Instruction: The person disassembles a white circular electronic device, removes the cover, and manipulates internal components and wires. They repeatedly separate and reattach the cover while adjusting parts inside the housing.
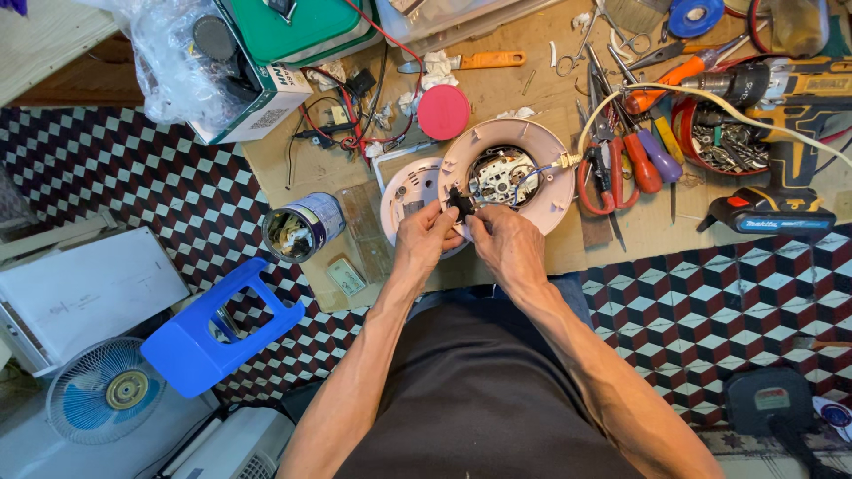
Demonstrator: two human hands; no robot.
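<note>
You are pinching a small black part (460,203) between the fingertips of both hands, right at the near rim of the round pinkish housing (541,191) lying open on the wooden board (497,93). Your left hand (424,238) is closing narrowly on the part from the left side, thumb and forefinger drawn together on it; your right hand (508,241) is meeting it from the right, fingers likewise narrowed onto the same piece. Inside the housing the grey mechanism (501,175) is sitting exposed, with thin wires running across it, and a white cord (710,99) is leaving the housing's right edge toward the cordless drill (781,84). A second round pale cover (406,193) is lying just beside the housing, partly under your left fingers. A red disc (443,112) is resting beyond them, red-handled scissors (605,170) and screwdrivers (648,155) are lying to the right, and an open tin can (302,228) is standing to the left, near a blue plastic stool (217,328) on the patterned floor
</note>
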